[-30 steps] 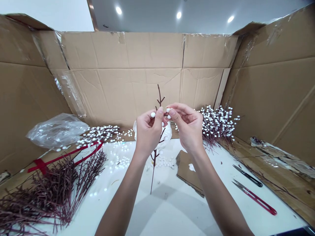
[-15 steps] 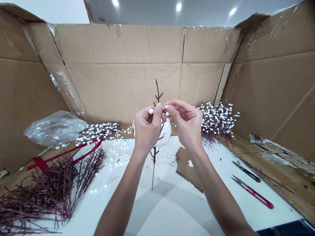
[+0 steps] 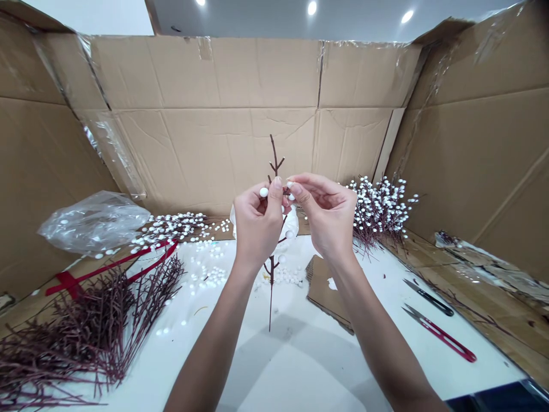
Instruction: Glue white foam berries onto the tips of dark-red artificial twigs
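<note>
A brown twig stands nearly upright in the middle, with white balls on some of its side shoots. My left hand pinches it between thumb and fingers, a white ball beside the thumb. Close on the right, my right hand has thumb and forefinger closed on a small white ball at the end of a short side shoot. Above the hands, the twig's forked top shows bare. Part of the stem is hidden behind my left hand.
Bare twigs lie left with red ribbon. White-balled stems stand back right, others lie back left by a clear plastic bag. Loose balls, cardboard, red snips and black snips lie on the white table.
The lower end of the twig has swung slightly to the right. Both hands keep nearly the same place and hold. The view has shifted very slightly.
</note>
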Available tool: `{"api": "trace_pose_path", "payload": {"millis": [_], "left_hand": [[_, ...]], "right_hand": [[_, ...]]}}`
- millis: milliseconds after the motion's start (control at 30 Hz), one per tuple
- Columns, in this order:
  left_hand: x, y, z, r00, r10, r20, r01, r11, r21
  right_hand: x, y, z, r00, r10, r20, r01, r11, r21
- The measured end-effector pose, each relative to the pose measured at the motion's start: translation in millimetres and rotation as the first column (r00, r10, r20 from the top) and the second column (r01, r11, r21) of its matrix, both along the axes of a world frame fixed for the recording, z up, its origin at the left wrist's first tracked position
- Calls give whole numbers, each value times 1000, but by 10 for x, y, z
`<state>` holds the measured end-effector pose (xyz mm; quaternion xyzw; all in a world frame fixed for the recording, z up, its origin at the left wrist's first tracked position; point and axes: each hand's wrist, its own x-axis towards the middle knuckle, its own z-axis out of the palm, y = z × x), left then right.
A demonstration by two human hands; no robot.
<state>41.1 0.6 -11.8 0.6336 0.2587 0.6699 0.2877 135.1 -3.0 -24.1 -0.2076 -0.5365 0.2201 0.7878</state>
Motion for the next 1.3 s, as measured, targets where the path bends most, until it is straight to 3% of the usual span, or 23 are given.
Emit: {"api": "trace_pose_path", "payload": {"millis": [467,700,933,1300], "left_hand": [[-7,42,3,999,-42,31,42,999,5],[-3,13,24,998,-58,5,58,998,6],[3,-8,11,998,-49,-28,49,999,13],[12,-18,23,999,-36,3,37,999,-3]], "right_hand": [[3,-1,-4,1000,0,-4,0,1000,-14],[55,24,9,982,186,-13,-186,982,7],[101,15,26,972,234,-22,-235,970,-62],[114,-1,15,987,159,39,-157,987,-29]]}}
